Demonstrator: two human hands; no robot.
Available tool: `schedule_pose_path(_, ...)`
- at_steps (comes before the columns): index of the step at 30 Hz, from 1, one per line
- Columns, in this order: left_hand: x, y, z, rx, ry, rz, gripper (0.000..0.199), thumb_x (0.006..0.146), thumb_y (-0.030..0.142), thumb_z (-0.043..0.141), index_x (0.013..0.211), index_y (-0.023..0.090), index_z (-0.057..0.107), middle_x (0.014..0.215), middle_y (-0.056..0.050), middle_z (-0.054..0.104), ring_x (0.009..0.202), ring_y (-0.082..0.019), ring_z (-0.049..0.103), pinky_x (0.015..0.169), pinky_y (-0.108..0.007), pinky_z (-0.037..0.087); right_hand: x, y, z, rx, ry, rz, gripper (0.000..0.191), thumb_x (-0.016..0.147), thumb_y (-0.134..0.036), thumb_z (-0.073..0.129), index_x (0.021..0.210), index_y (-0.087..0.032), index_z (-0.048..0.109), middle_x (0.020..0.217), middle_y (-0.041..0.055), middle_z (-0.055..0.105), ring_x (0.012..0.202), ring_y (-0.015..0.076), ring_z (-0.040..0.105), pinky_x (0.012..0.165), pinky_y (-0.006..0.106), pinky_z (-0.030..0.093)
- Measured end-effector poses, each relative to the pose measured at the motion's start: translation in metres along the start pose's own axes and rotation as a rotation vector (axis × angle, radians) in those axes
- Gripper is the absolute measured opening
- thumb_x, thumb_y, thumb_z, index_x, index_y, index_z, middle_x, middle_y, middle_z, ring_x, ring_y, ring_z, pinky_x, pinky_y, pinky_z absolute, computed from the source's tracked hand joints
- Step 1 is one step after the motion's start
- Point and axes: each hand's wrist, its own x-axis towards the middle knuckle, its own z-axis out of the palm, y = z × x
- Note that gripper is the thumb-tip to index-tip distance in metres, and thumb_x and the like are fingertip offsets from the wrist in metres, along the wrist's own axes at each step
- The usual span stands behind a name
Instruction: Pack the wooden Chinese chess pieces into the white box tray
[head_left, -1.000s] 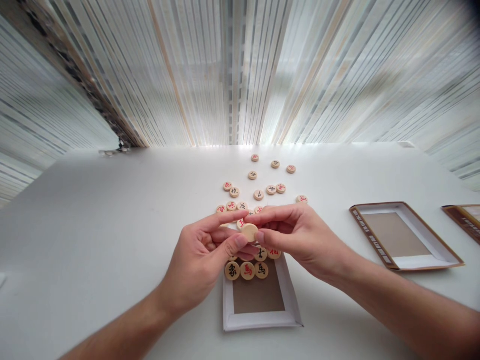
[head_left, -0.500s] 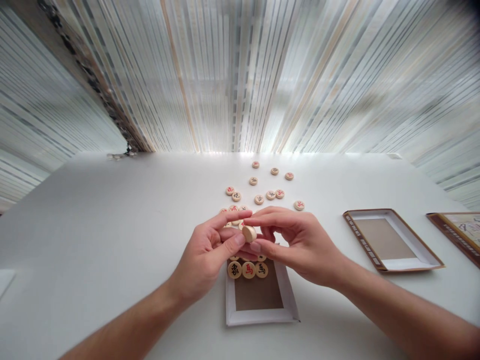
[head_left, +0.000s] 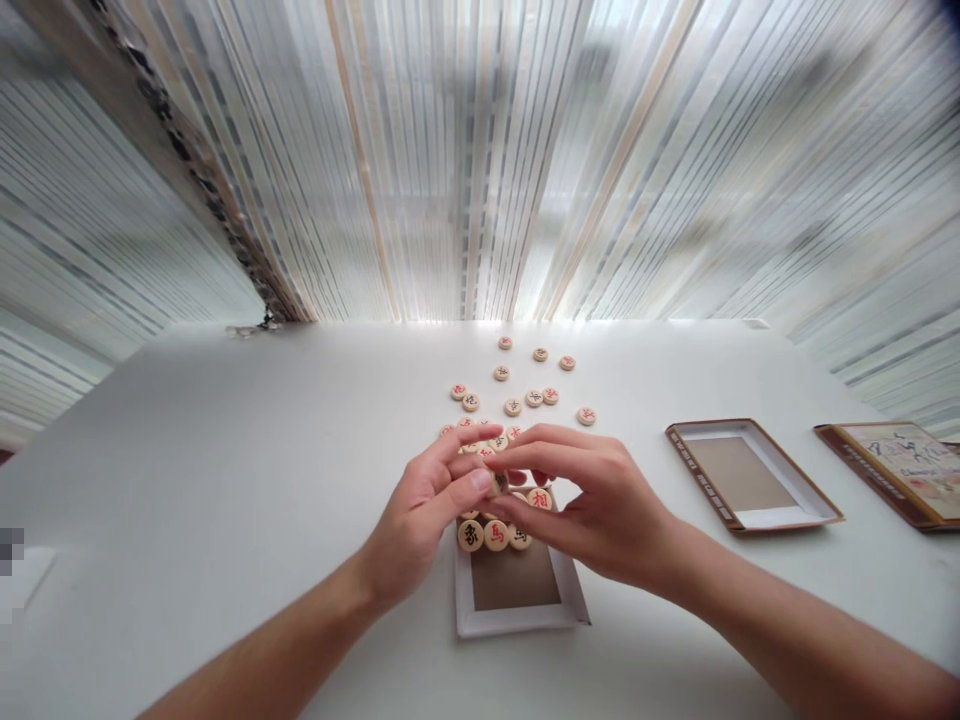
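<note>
Between both hands is a round wooden chess piece, tilted so that part of its dark marking shows. My left hand pinches it between thumb and fingers. From the right, my right hand touches it with thumb and fingertips. Below them lies a white-walled box tray with a brown floor. Pieces stand in rows in its upper part, among them a black-marked one and a red-marked one. Another red-marked piece shows under my right hand. Some pieces are hidden by my fingers.
Several loose pieces lie beyond the hands, one red-marked piece farthest right. An open box part with a brown rim is at the right. A printed box lid lies beyond it. Striped curtains hang behind the white table.
The held piece has turned from a plain side to show a dark marking. A red-marked piece has come into sight below my right hand. The view has shifted slightly.
</note>
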Motion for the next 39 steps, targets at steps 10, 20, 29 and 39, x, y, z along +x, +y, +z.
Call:
schedule_pose_path(10,0.000,-0.001,0.004,0.016,0.017,-0.032,0.044,0.100,0.041,0.075,0.136,0.019,0.063,0.087,-0.006,0.077,0.089,-0.024,0.077,0.086,-0.037,0.058,-0.013,-0.006,-0.005,-0.052,0.009,-0.030,0.023,0.095,-0.010,0.076,0.116,-0.020,0.077,0.095,0.0065,0.078,0.074,0.0148,0.069,0.067,0.025,0.059)
schedule_pose_path(20,0.004,0.004,-0.005,0.423,0.197,0.244,0.031,0.106,0.034,0.063,0.130,0.015,0.069,0.097,-0.008,0.081,0.093,-0.022,0.072,0.087,-0.035,0.055,-0.028,-0.011,-0.025,-0.157,-0.023,0.094,0.013,0.093,-0.013,0.077,0.105,-0.018,0.074,0.087,0.0054,0.075,0.070,0.0149,0.061,0.058,0.025,0.053)
schedule_pose_path(29,0.015,-0.005,-0.018,0.589,0.334,0.240,0.023,0.103,0.031,0.065,0.119,0.016,0.073,0.090,-0.006,0.079,0.089,-0.023,0.075,0.089,-0.036,0.058,-0.059,-0.003,-0.004,-0.387,-0.259,0.099,0.011,0.100,-0.014,0.062,0.103,-0.017,0.072,0.091,0.0095,0.074,0.075,0.0228,0.068,0.068,0.034,0.056)
schedule_pose_path(39,0.013,-0.006,-0.017,0.670,0.315,0.251,0.023,0.102,0.029,0.067,0.122,0.018,0.073,0.093,-0.006,0.080,0.093,-0.024,0.077,0.092,-0.037,0.060,-0.064,-0.001,0.002,-0.531,-0.263,0.029,0.017,0.104,-0.013,0.058,0.106,-0.013,0.075,0.090,0.0103,0.075,0.073,0.0247,0.066,0.064,0.036,0.047)
